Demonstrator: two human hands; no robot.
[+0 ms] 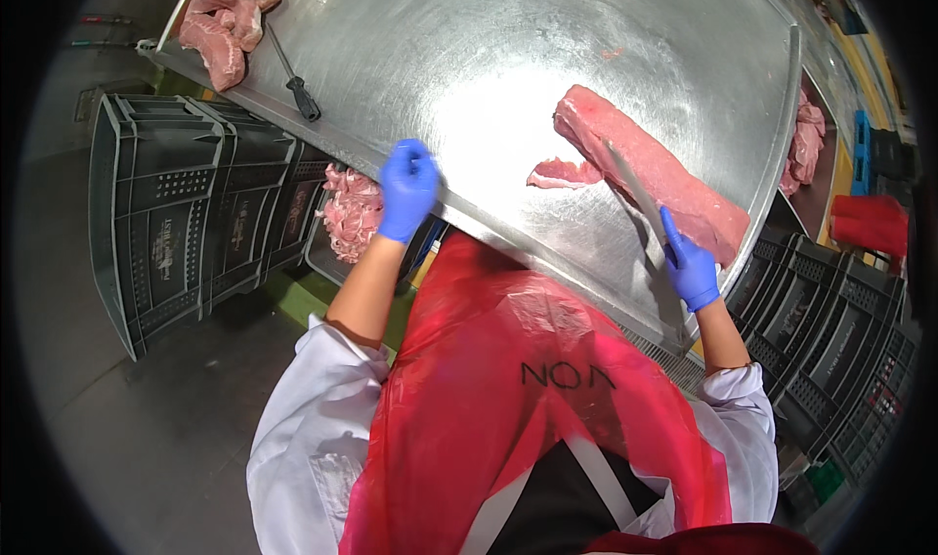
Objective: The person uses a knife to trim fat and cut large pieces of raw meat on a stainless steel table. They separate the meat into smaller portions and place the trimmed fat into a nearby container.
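Observation:
My right hand [692, 274], in a blue glove, is closed round a knife [637, 190], its index finger stretched toward the blade. The blade lies along the near-left side of a long pink meat loin [655, 169] on the steel table. Left of the blade, a small cut piece of meat [565, 173] rests flat on the metal. My left hand [408, 189], also gloved in blue, is over the table's near edge with curled fingers; whatever is in them is hidden. Just below it, pale meat trimmings [350, 215] fill a dark crate, partly covered by my arm.
A sharpening steel [299, 91] with a black handle lies by the edge of the steel table [469, 27]. Several meat pieces [223, 27] sit at its far left corner. Grey crates [161, 213] stand at left, more crates [821, 330] at right. More meat [806, 140] lies beyond the right rim.

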